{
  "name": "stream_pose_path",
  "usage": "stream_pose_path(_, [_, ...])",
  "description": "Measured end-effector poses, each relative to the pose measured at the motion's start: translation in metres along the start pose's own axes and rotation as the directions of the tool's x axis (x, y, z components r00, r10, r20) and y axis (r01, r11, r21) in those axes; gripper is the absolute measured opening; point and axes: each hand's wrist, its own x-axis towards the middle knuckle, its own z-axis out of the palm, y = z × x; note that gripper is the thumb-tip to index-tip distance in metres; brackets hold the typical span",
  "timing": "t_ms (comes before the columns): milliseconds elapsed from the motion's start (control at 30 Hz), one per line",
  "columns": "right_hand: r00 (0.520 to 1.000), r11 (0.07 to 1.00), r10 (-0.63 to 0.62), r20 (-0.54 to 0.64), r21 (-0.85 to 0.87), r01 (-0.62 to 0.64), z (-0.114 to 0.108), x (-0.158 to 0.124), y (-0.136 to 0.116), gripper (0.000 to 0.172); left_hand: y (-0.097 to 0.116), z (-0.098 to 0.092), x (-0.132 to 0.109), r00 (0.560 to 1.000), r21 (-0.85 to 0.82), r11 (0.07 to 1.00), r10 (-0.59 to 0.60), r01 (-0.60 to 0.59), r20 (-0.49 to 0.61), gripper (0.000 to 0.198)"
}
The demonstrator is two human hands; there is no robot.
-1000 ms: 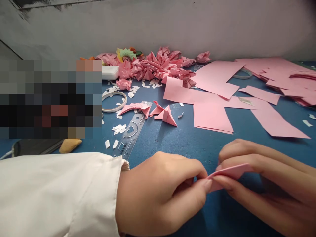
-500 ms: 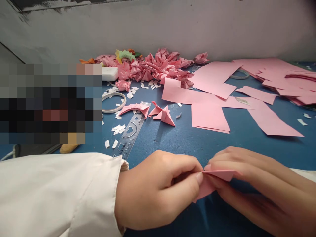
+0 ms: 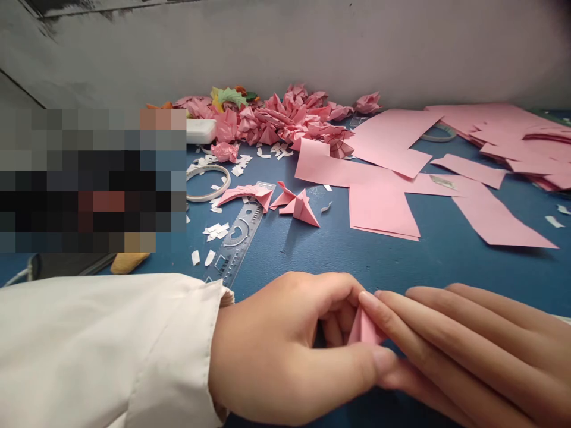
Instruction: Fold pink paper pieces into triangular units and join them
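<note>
A small folded piece of pink paper (image 3: 363,329) is pinched between my two hands, low and right of the middle. My left hand (image 3: 289,351) curls around its left side, thumb below and index finger above. From the right, my right hand (image 3: 468,345) closes on the same paper, its fingers stretched together and covering most of it. Only a pointed, creased part of the paper shows between the fingertips. Beyond my hands, two folded pink paper pieces (image 3: 298,205) lie beside and partly over a clear plastic ruler (image 3: 238,232).
Crumpled and folded pink papers (image 3: 285,119) are heaped along the wall. Flat pink sheets (image 3: 383,208) spread over the right of the blue table (image 3: 250,261). A tape roll (image 3: 227,184), white scraps (image 3: 217,230) and a white box (image 3: 200,131) stand left. A pixelated patch hides the far left.
My right fingers have come over the paper and now meet the left fingertips. The paper has turned from lying nearly flat to a more upright point and is more covered.
</note>
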Motion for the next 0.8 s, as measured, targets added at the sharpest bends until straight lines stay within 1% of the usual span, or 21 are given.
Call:
stream_pose_path(33, [0.998, 0.998, -0.056, 0.001, -0.011, 0.056, 0.000, 0.002, 0.002, 0.022, -0.001, 0.000, 0.001, 1.000, 0.031, 0.999, 0.026, -0.025, -0.016, 0.009])
stream_pose_path(67, [0.999, 0.998, -0.052, -0.003, 0.019, 0.052, 0.000, 0.004, 0.003, 0.022, -0.001, 0.000, 0.001, 0.998, 0.060, 0.997, 0.056, -0.055, -0.028, 0.009])
stream_pose_path(100, [1.000, 0.998, 0.008, -0.010, 0.066, -0.007, 0.000, 0.007, 0.005, 0.022, -0.002, 0.000, 0.002, 0.995, 0.090, 0.992, 0.090, -0.088, -0.029, 0.011])
stream_pose_path(167, [0.980, 0.964, 0.201, 0.002, 0.179, -0.198, 0.001, 0.012, 0.006, 0.019, -0.004, -0.001, 0.002, 0.984, 0.170, 0.972, 0.171, -0.162, -0.042, 0.018])
stream_pose_path(200, [0.963, 0.934, 0.269, 0.028, 0.235, -0.268, 0.001, 0.015, 0.007, 0.016, -0.005, -0.001, 0.001, 0.976, 0.210, 0.958, 0.211, -0.195, -0.057, 0.019])
stream_pose_path(233, [0.954, 0.907, 0.293, 0.066, 0.297, -0.299, 0.002, 0.018, 0.008, 0.014, -0.006, -0.002, 0.001, 0.966, 0.244, 0.944, 0.246, -0.220, -0.081, 0.019])
stream_pose_path(333, [0.945, 0.812, 0.285, 0.160, 0.484, -0.327, 0.003, 0.023, 0.011, 0.017, -0.010, -0.003, -0.001, 0.944, 0.295, 0.920, 0.304, -0.257, -0.126, 0.020])
stream_pose_path(400, [0.935, 0.756, 0.303, 0.187, 0.550, -0.355, 0.004, 0.022, 0.012, 0.015, -0.012, -0.003, -0.002, 0.935, 0.310, 0.907, 0.334, -0.285, -0.118, 0.022])
stream_pose_path(467, [0.932, 0.722, 0.295, 0.211, 0.589, -0.362, 0.004, 0.019, 0.012, 0.014, -0.013, -0.003, -0.002, 0.926, 0.322, 0.894, 0.362, -0.311, -0.111, 0.024])
stream_pose_path(533, [0.932, 0.695, 0.273, 0.240, 0.620, -0.363, 0.003, 0.017, 0.012, 0.015, -0.013, -0.002, -0.001, 0.921, 0.319, 0.892, 0.372, -0.322, -0.112, 0.024])
stream_pose_path(600, [0.923, 0.661, 0.268, 0.278, 0.643, -0.385, 0.002, 0.016, 0.013, 0.017, -0.011, -0.002, 0.000, 0.930, 0.292, 0.906, 0.351, -0.307, -0.109, 0.025])
stream_pose_path(700, [0.888, 0.592, 0.307, 0.342, 0.662, -0.459, 0.000, 0.018, 0.013, 0.023, -0.008, -0.002, 0.001, 0.958, 0.239, 0.941, 0.270, -0.240, -0.098, 0.029])
stream_pose_path(800, [0.860, 0.539, 0.353, 0.369, 0.672, -0.509, 0.000, 0.021, 0.012, 0.028, -0.005, -0.003, 0.002, 0.978, 0.225, 0.956, 0.203, -0.188, -0.048, 0.036])
